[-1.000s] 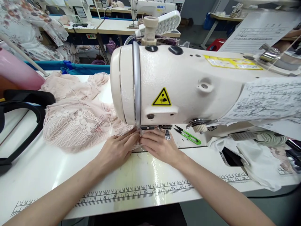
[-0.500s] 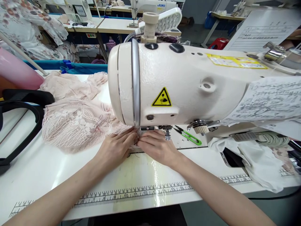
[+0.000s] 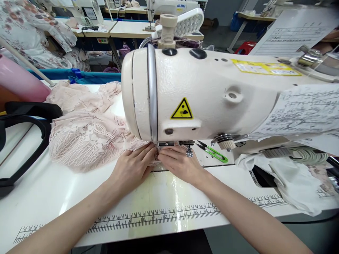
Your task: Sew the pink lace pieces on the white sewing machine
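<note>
A cream sewing machine [image 3: 201,95] fills the middle of the head view. Pale pink lace fabric [image 3: 84,137] lies on the white table [image 3: 47,190] to its left and runs under the machine head. My left hand [image 3: 134,165] rests on the edge of the lace just left of the needle area, fingers pressed together on the cloth. My right hand [image 3: 178,163] presses the same edge from the right, fingertips almost touching the left ones. The presser foot and needle are mostly hidden by the machine head and my fingers.
Green thread snips [image 3: 213,151] lie on the machine bed right of my right hand. White cloth [image 3: 286,180] is heaped at the right. A black curved frame [image 3: 23,141] sits at the left. A printed ruler [image 3: 159,215] runs along the table front. Other sewing tables stand behind.
Both hands stay at the needle area with tiny shifts of the fingertips. The camera view has moved slightly; the lace pile looks unchanged.
</note>
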Action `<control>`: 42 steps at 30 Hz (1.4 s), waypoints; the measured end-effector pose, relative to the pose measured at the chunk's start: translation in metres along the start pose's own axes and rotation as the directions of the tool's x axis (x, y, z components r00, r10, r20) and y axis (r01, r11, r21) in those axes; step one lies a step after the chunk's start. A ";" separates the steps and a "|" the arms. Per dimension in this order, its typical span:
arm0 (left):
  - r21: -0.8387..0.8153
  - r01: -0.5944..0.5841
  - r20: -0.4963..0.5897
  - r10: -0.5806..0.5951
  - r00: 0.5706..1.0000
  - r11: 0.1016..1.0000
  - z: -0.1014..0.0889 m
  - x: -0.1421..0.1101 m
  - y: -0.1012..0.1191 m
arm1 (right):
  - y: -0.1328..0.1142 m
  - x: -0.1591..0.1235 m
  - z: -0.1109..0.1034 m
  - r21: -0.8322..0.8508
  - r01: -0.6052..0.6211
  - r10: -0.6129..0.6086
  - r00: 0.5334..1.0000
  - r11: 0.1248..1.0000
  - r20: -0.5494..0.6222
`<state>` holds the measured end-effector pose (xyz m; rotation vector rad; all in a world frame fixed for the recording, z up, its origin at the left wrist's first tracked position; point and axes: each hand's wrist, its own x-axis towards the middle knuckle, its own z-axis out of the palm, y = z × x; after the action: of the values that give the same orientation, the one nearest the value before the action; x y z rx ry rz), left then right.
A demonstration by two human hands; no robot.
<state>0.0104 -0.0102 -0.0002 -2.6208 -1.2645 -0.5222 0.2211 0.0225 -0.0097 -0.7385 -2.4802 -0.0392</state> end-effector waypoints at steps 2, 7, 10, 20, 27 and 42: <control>0.018 0.000 0.003 0.000 1.000 1.000 0.000 0.000 0.001 | 0.000 0.001 -0.003 -0.029 -0.002 0.002 1.000 1.000 -0.007; 0.044 -0.002 0.012 0.001 1.000 0.999 0.000 0.000 0.003 | -0.004 -0.001 -0.008 -0.160 -0.071 0.065 0.997 0.985 -0.038; 0.046 0.001 0.021 -0.002 1.000 0.999 0.000 0.000 0.004 | -0.004 -0.004 -0.005 -0.237 -0.111 0.102 0.993 0.965 -0.050; 0.046 -0.005 0.036 0.004 0.999 0.999 -0.001 0.001 0.004 | 0.007 -0.011 0.002 -0.178 -0.126 0.132 0.991 0.976 0.024; 0.073 0.010 0.069 -0.015 0.998 0.997 0.000 0.002 0.005 | 0.007 -0.011 0.001 -0.184 -0.209 0.218 0.976 0.961 0.029; -0.027 -0.114 -0.048 0.113 0.992 0.993 0.001 -0.002 -0.005 | -0.002 -0.002 -0.001 -0.280 -0.082 0.074 0.996 0.957 -0.039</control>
<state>0.0060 -0.0081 -0.0019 -2.6690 -1.0947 -0.5827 0.2219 0.0199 -0.0096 -0.9458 -2.4432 -0.3780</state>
